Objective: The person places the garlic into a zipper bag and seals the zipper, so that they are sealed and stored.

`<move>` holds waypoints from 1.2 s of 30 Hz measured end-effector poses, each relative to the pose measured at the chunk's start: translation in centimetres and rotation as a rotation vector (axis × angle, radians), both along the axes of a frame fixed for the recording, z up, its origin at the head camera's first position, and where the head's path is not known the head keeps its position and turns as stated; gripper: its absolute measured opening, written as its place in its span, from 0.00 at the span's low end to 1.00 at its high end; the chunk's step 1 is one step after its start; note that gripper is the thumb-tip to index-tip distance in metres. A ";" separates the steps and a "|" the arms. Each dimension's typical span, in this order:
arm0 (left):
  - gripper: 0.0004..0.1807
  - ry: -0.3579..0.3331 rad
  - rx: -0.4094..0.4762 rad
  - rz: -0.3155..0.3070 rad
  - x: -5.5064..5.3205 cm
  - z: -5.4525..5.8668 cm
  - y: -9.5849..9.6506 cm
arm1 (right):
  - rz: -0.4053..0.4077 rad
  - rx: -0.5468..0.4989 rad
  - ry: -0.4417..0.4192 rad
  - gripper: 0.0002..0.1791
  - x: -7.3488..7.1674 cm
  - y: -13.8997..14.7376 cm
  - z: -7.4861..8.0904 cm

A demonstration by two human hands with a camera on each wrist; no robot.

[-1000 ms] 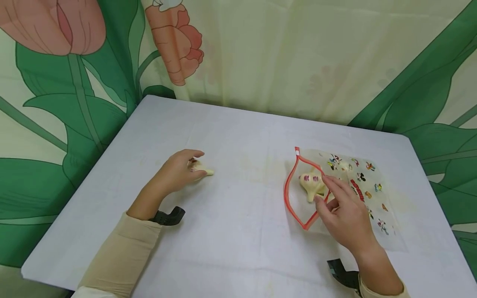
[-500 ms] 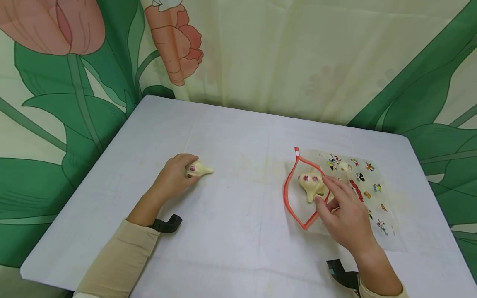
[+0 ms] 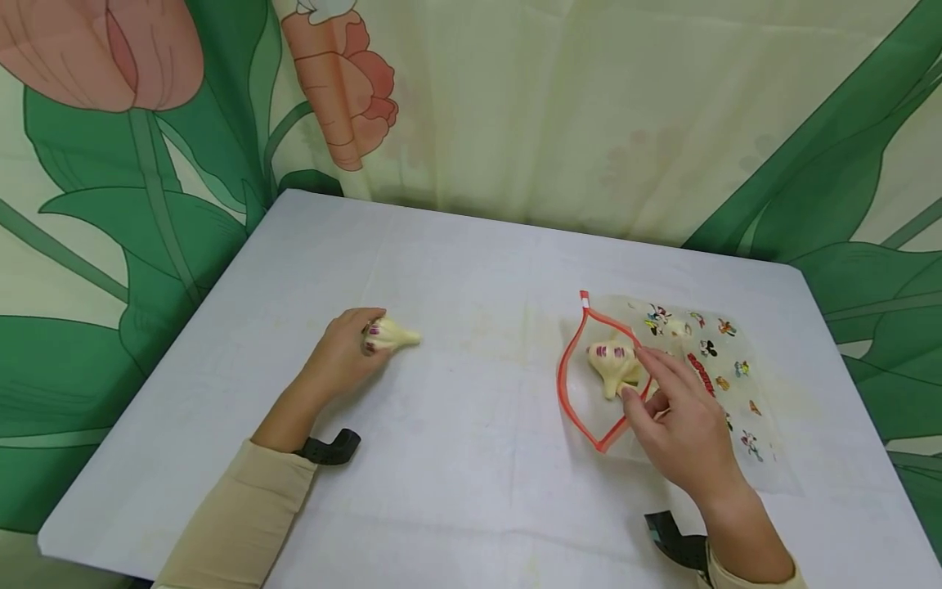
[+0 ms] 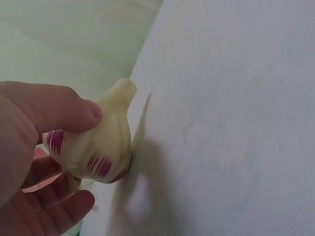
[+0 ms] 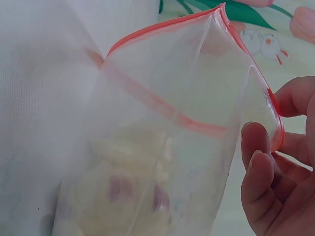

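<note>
My left hand [image 3: 334, 356] grips a cream garlic bulb [image 3: 396, 334] with purple streaks, left of the table's middle. In the left wrist view, the thumb presses on the garlic's side and its neck points away from the palm. My right hand [image 3: 688, 425] pinches the red-edged mouth of a clear zip bag [image 3: 563, 375] printed with cartoon figures. The bag lies on the right with its mouth spread, facing left. Inside, near the mouth, sits another garlic bulb [image 3: 609, 360]. The right wrist view shows pale shapes with purple marks through the cloudy plastic [image 5: 197, 88].
Both hands work over a white-covered table [image 3: 471, 458]. A curtain [image 3: 545, 106] printed with flowers and leaves hangs behind the table's far edge. Black straps [image 3: 331, 448] sit at the wrists.
My left hand has drawn slightly back and left and closed round the garlic, whose streaked side now shows more. The right hand and the bag have stayed in place.
</note>
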State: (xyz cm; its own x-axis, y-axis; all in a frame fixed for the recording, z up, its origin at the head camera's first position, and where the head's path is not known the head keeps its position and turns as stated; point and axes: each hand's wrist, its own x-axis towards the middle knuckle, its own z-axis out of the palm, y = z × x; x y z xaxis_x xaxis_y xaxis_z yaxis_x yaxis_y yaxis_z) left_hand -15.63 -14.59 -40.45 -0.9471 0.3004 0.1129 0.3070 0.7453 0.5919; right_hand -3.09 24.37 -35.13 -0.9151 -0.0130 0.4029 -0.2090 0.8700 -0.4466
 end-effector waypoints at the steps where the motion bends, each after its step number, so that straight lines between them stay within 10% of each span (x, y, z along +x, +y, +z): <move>1: 0.30 -0.008 0.006 0.004 0.1 0.1 0.0 | 0.005 -0.002 0.005 0.29 0.0 0.1 0.0; 19: 0.25 0.153 0.173 -0.177 2.5 1.2 6.6 | -0.001 -0.008 -0.019 0.30 0.0 0.0 0.1; 36: 0.26 -0.098 0.303 -0.420 4.3 1.1 15.8 | 0.009 0.028 0.002 0.29 0.0 -0.7 0.1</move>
